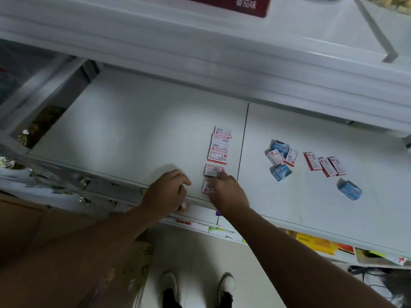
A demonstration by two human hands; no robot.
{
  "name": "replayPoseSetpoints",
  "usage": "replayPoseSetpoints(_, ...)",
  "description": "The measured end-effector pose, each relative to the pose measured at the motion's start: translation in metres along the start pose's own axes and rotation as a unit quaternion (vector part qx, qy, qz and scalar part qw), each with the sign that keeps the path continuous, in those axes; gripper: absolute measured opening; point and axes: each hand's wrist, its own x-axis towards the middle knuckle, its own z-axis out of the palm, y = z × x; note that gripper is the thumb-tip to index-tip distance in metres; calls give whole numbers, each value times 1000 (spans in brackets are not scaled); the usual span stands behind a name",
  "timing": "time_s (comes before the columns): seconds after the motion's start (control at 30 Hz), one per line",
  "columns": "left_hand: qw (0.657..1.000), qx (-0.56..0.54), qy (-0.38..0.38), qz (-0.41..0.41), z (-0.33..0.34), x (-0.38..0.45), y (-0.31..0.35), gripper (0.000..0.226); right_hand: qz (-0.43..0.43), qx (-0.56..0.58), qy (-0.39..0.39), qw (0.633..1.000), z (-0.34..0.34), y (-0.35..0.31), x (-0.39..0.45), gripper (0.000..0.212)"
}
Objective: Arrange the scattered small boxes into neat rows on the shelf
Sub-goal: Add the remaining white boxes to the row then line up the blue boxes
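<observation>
White shelf (133, 130), seen from above. A row of red-and-white boxes (219, 150) runs front to back just left of the panel seam (243, 141), lying flat, edges nearly touching. Two more boxes sit at the near end of the row: one (213, 170) under the fingertips of the right hand (229, 192), the other (208, 187) partly covered by that hand near the shelf's front edge. Right fingers are bent down onto these boxes; whether they pinch one or only press, cannot tell. Left hand (168, 192) rests at the shelf edge just left of the row, fingers loosely curled, holding nothing.

Right of the seam, scattered: a cluster of blue and red-white boxes (281, 160), three red-white boxes (325, 165) leaning together, one blue box (350, 190) apart from them.
</observation>
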Motion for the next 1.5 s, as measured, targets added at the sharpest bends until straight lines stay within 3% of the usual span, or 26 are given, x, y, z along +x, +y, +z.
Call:
replayPoseSetpoints(0.13, 999, -27, 5, -22, 2, 2, 14, 23, 30, 17, 26, 999, -12, 4, -15, 41)
replayPoseSetpoints(0.2, 994, -76, 14, -75, 4, 2, 26, 27, 64, 95, 53, 992, -17, 7, -26, 37)
replayPoseSetpoints(0.33, 943, -249, 80, -207, 10, 1, 52, 23, 177, 382, 96, 902, -13, 8, -46, 28)
replayPoseSetpoints(0.43, 900, -328, 120, -260, 19, 3, 64, 20, 207, 500, 119, 832, 0, 2, -54, 33)
replayPoseSetpoints(0.67, 839, -437, 74, -316, 49, 1, 86, 39, 197, 622, 139, 745, 13, -21, -50, 39)
replayPoseSetpoints(0.77, 837, -455, 74, -294, 54, 2, 91, 34, 218, 658, 152, 705, 12, -25, -43, 41)
replayPoseSetpoints(0.87, 835, -467, 84, -278, 61, 5, 91, 47, 232, 686, 162, 670, 15, -31, -38, 28)
replayPoseSetpoints(1.07, 813, -497, 94, -288, 71, 17, 85, 77, 242, 681, 166, 671, 14, -37, -28, 57)
replayPoseSetpoints(1.17, 799, -513, 93, -298, 70, 27, 85, 56, 248, 681, 149, 673, 15, -33, -21, 82)
replayPoseSetpoints(1.33, 794, -525, 105, -288, 67, 43, 91, 30, 242, 677, 156, 677, 8, -24, -5, 72)
replayPoseSetpoints(1.5, 807, -506, 101, -288, 71, 52, 87, 49, 232, 686, 148, 674, 16, -18, 12, 87)
